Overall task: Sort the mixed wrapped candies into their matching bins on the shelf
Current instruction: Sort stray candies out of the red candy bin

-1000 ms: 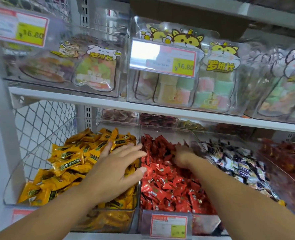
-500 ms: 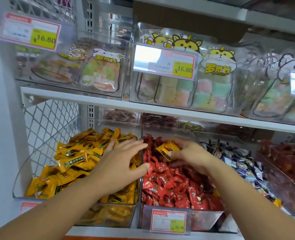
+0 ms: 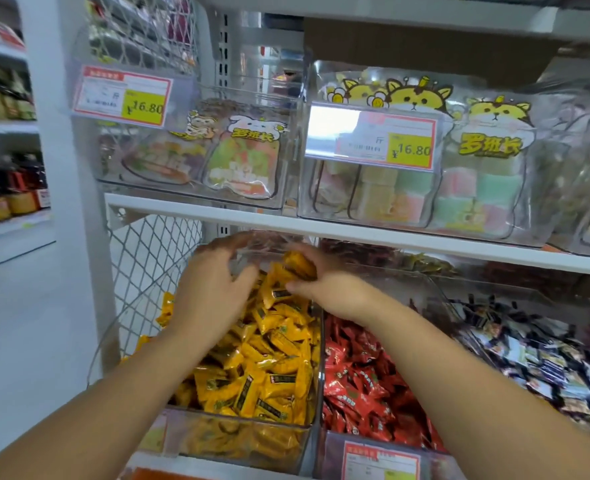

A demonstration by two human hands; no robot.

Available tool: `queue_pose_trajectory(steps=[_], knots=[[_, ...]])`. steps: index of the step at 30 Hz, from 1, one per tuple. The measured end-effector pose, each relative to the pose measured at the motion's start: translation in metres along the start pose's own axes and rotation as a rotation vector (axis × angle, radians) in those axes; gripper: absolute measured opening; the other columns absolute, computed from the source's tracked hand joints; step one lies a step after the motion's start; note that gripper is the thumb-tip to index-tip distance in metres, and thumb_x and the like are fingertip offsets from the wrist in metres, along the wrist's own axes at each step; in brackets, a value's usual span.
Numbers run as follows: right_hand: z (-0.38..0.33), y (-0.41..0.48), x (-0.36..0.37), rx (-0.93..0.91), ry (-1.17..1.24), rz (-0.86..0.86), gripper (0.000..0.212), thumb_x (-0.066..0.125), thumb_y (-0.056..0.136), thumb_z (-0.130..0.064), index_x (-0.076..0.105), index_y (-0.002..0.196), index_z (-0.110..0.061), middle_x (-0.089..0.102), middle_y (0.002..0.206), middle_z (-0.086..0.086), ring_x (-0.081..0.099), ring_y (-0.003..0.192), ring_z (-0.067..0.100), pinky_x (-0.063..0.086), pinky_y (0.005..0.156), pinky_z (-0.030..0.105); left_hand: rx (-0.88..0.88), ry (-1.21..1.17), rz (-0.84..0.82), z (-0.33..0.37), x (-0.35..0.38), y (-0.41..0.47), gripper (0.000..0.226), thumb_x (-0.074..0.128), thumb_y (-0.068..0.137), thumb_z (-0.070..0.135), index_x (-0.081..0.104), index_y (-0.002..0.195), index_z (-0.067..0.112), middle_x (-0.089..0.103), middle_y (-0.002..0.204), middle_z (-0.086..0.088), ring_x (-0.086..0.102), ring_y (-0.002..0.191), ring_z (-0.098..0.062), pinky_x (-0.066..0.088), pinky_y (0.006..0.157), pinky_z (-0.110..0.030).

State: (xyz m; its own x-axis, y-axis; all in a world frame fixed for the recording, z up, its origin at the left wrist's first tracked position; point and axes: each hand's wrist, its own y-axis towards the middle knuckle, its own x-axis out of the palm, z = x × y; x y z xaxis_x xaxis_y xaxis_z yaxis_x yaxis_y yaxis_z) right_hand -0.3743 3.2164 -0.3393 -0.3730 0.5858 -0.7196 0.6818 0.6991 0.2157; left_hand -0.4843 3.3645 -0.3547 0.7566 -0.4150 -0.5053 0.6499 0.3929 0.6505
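The right hand (image 3: 324,285) reaches across to the far end of the clear left bin (image 3: 238,441) and pinches one yellow-wrapped candy (image 3: 298,266) between thumb and curled fingers. The candy sits above the pile of yellow candies (image 3: 269,358) in that bin; the print on its wrapper is blurred.

The left hand (image 3: 214,289) is palm-down over the far left part of the same pile, fingers extended and slightly spread, holding nothing. Its fingertips are smeared by motion blur, and contact with the candies beneath cannot be confirmed.

Just right of this bin, behind a shared clear wall, lie the red candies (image 3: 355,382). The right forearm crosses over them and hides part of the pile. Further right, the dark mixed candies (image 3: 528,358) are cut off by the frame edge.

The shelf board (image 3: 407,239) above conceals the far ends of all three bins — only dim shapes show behind it. A near price label (image 3: 380,460) on the red bin is cropped at the bottom edge and unreadable. The mesh panel (image 3: 148,258) closes the left side.
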Motion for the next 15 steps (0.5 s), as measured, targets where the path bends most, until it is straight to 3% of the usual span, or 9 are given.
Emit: queue_pose_trajectory(steps=[2, 4, 6, 8, 10, 12, 13, 15], knots=[[0.004, 0.005, -0.007, 0.029, -0.034, -0.080, 0.056, 0.066, 0.090, -0.021, 0.044, 0.141, -0.029, 0.046, 0.143, -0.006, 0.044, 0.129, 0.011, 0.040, 0.103, 0.023, -0.032, 0.052, -0.024, -0.015, -0.005, -0.002, 0.035, 0.059, 0.092, 0.036, 0.060, 0.126, 0.028, 0.065, 0.110, 0.004, 0.057, 0.093, -0.012, 0.041, 0.070, -0.024], [0.013, -0.004, -0.025, 0.058, -0.104, -0.006, 0.041, 0.055, 0.096, -0.013, 0.052, 0.135, -0.023, 0.052, 0.139, -0.004, 0.051, 0.122, 0.011, 0.043, 0.093, 0.018, -0.017, 0.102, -0.096, -0.021, -0.001, -0.007, 0.039, 0.055, 0.092, 0.042, 0.061, 0.126, 0.022, 0.063, 0.113, 0.002, 0.054, 0.102, -0.014, 0.040, 0.077, -0.027], [0.029, -0.018, -0.042, 0.141, -0.274, 0.011, 0.034, 0.047, 0.100, -0.014, 0.056, 0.132, -0.020, 0.056, 0.136, 0.000, 0.053, 0.121, 0.016, 0.041, 0.097, 0.023, 0.044, 0.121, -0.172, -0.019, 0.006, -0.014, 0.045, 0.049, 0.092, 0.049, 0.060, 0.127, 0.023, 0.061, 0.117, 0.004, 0.051, 0.109, -0.013, 0.040, 0.085, -0.028], [0.048, -0.037, -0.047, 0.231, -0.398, -0.099, 0.037, 0.047, 0.100, -0.029, 0.051, 0.137, -0.026, 0.050, 0.142, -0.003, 0.048, 0.127, 0.015, 0.033, 0.099, 0.018, 0.126, 0.109, -0.254, -0.010, 0.011, -0.018, 0.052, 0.039, 0.091, 0.058, 0.055, 0.132, 0.030, 0.057, 0.127, 0.009, 0.048, 0.119, -0.011, 0.037, 0.094, -0.026], [0.065, -0.051, -0.036, 0.278, -0.379, -0.232, 0.054, 0.049, 0.092, -0.055, 0.037, 0.143, -0.041, 0.036, 0.152, -0.007, 0.035, 0.138, 0.012, 0.024, 0.108, 0.017, 0.210, 0.103, -0.384, -0.001, 0.020, -0.022, 0.054, 0.033, 0.091, 0.060, 0.047, 0.139, 0.038, 0.048, 0.140, 0.014, 0.039, 0.131, -0.008, 0.031, 0.103, -0.025], [0.075, -0.058, -0.015, 0.277, -0.404, -0.361, 0.070, 0.043, 0.080, -0.078, 0.020, 0.143, -0.058, 0.017, 0.160, -0.005, 0.017, 0.147, 0.020, 0.014, 0.120, 0.034, 0.283, 0.145, -0.550, 0.007, 0.030, -0.028, 0.055, 0.023, 0.095, 0.065, 0.033, 0.145, 0.046, 0.030, 0.152, 0.020, 0.022, 0.142, -0.004, 0.018, 0.116, -0.030], [0.079, -0.060, -0.006, 0.276, -0.465, -0.422, 0.071, 0.039, 0.079, -0.081, 0.013, 0.142, -0.061, 0.010, 0.162, -0.004, 0.010, 0.148, 0.025, 0.012, 0.120, 0.043, 0.293, 0.182, -0.624, 0.009, 0.035, -0.030, 0.055, 0.017, 0.095, 0.066, 0.026, 0.146, 0.049, 0.022, 0.154, 0.023, 0.014, 0.145, -0.003, 0.008, 0.120, -0.033], [0.078, -0.064, -0.006, 0.318, -0.557, -0.482, 0.065, 0.035, 0.087, -0.074, 0.011, 0.145, -0.057, 0.006, 0.162, -0.003, 0.006, 0.148, 0.028, 0.011, 0.120, 0.047, 0.260, 0.225, -0.706, 0.011, 0.040, -0.030, 0.056, 0.010, 0.092, 0.065, 0.022, 0.146, 0.053, 0.017, 0.156, 0.023, 0.008, 0.146, -0.002, -0.002, 0.121, -0.038]])
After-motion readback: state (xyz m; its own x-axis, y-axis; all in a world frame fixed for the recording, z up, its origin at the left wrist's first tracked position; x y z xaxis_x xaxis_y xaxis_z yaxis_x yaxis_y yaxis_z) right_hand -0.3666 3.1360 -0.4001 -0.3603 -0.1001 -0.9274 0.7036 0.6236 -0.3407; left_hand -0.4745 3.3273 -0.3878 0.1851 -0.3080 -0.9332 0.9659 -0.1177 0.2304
